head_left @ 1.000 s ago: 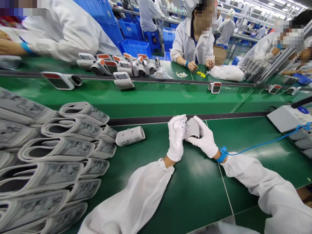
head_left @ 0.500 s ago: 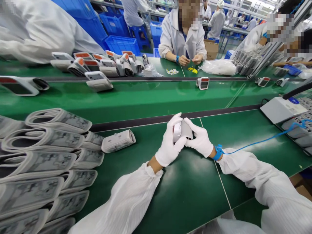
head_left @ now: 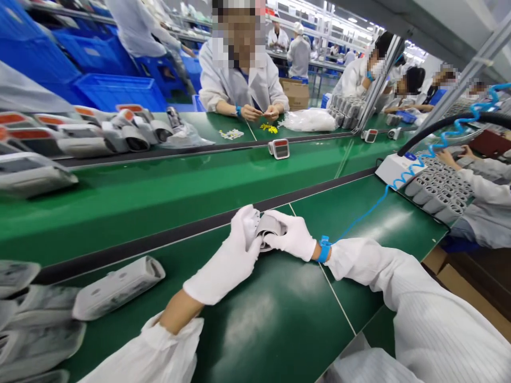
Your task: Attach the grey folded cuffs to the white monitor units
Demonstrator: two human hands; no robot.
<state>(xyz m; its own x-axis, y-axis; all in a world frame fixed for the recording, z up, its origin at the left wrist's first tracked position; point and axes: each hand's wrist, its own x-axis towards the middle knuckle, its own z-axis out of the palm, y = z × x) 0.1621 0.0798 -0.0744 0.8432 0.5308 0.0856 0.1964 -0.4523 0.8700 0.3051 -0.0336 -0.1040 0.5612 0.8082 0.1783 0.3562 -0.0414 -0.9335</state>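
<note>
Both of my hands wear white gloves and hold one wrist blood pressure monitor (head_left: 270, 225) over the green bench. My left hand (head_left: 228, 256) grips its white case from the left, fingers behind and thumb in front. On the other side my right hand (head_left: 296, 237) pinches the rolled grey cuff, whose open end faces me. The fingers cover much of the case. A blue wrist strap (head_left: 324, 249) with a cord circles my right wrist. To the left, apart from my hands, a rolled grey cuff (head_left: 120, 287) lies on the bench.
More cuffs (head_left: 48, 324) are piled at the left edge. Beyond the dark rail (head_left: 191, 227), a monitor (head_left: 278, 149) stands on the green belt. A white box (head_left: 399, 169) and rows of cuffs (head_left: 439, 186) are at right. A co-worker (head_left: 243, 85) handles small parts opposite.
My view has swung to the right, so the bench items shift left. My hands have turned the monitor, and the cuff's rolled opening now faces me more.
</note>
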